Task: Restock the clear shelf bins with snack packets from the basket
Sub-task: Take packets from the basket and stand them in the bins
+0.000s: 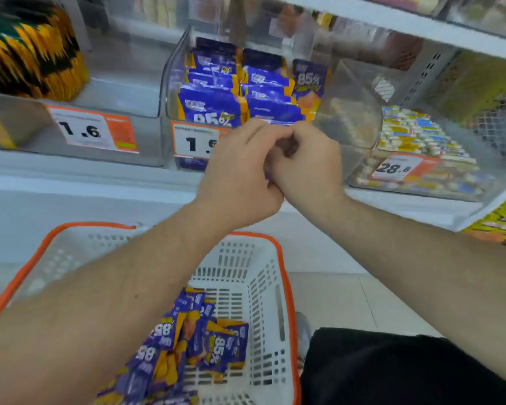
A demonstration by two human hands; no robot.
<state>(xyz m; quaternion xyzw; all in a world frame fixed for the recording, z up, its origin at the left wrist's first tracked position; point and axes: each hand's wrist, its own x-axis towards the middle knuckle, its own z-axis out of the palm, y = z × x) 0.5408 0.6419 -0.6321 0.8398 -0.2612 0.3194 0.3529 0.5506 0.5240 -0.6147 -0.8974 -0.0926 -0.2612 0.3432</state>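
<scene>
Purple and orange snack packets [214, 109] marked 85% stand in rows inside the middle clear bin [170, 83]. More of the same packets [216, 346] lie in the white basket with an orange rim [263, 287] below. My left hand [240, 176] and my right hand [307, 165] are pressed together at the bin's front edge, fingers curled. Slivers of purple packet show between and above the fingers; the rest of what they grip is hidden.
A price tag [193, 141] fronts the middle bin. The left bin [114, 95] holds yellow and green packs [32, 54]. A bin to the right holds small white, blue and yellow sweets [415, 133]. A shelf board [392, 21] runs overhead. My black-clad leg [392, 369] is beside the basket.
</scene>
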